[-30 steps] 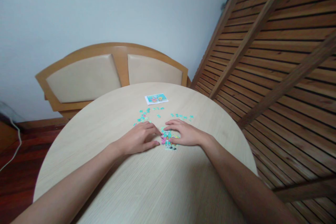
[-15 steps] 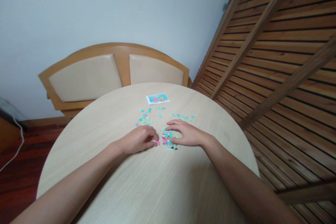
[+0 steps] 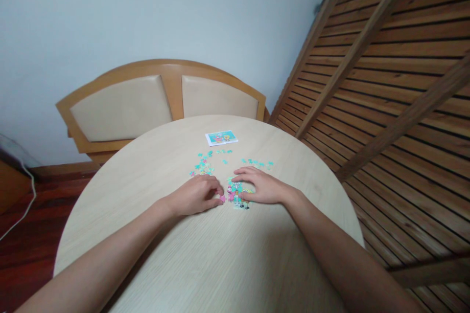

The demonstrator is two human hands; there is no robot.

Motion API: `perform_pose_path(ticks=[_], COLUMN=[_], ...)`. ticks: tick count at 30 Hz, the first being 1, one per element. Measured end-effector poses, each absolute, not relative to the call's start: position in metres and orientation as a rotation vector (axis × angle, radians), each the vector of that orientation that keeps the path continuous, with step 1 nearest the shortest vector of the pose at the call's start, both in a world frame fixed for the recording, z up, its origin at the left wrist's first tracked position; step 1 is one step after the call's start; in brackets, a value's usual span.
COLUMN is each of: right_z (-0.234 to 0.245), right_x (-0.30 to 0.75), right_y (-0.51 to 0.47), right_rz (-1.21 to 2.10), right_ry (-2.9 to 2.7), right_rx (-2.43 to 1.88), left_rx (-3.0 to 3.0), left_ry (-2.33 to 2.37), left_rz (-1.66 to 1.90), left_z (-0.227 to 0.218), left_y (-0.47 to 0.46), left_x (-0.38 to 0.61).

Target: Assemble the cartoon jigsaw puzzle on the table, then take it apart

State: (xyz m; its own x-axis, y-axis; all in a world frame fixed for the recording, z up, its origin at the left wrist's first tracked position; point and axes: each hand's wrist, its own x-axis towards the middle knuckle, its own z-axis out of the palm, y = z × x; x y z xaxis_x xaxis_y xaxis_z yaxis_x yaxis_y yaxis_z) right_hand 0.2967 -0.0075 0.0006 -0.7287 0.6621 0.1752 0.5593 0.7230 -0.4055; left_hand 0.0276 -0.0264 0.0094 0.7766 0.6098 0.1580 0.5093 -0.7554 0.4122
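Between thumb and fingers of my left hand [image 3: 197, 194] is a pink jigsaw piece [image 3: 222, 198], close to the table surface. Just right of it lies a partly joined jigsaw puzzle [image 3: 237, 199], with pink, teal and yellow cartoon figures. A narrow gap shows between that piece and the joined part. My right hand [image 3: 260, 186] rests over the puzzle's right side, thumb and fingers apart and touching it; the palm hides some of it. Beyond my left hand is a cluster of loose jigsaw pieces [image 3: 203, 166], mostly teal and yellow.
More teal pieces [image 3: 257, 163] form a loose row beyond my right hand. A picture card [image 3: 222, 138] with the cartoon scene lies farther back on the round wooden table [image 3: 176, 264]. Behind are a padded headboard [image 3: 125, 110] and a slatted wooden frame [image 3: 367, 83].
My left hand has brought the pink piece slightly right, nearer the joined puzzle. The right hand keeps its place on the puzzle. The whole view has shifted a little.
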Motion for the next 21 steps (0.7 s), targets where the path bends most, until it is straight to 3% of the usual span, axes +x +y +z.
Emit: perform_pose_path(ticks=[21], right_z=[0.0], right_x=[0.296], right_y=[-0.007], right_rz=[0.451], right_ry=[-2.616], right_rx=[-0.953], left_rx=[2.548], left_ry=[0.935], left_rz=[0.534], left_z=[-0.006], left_y=[-0.026], left_x=[0.033])
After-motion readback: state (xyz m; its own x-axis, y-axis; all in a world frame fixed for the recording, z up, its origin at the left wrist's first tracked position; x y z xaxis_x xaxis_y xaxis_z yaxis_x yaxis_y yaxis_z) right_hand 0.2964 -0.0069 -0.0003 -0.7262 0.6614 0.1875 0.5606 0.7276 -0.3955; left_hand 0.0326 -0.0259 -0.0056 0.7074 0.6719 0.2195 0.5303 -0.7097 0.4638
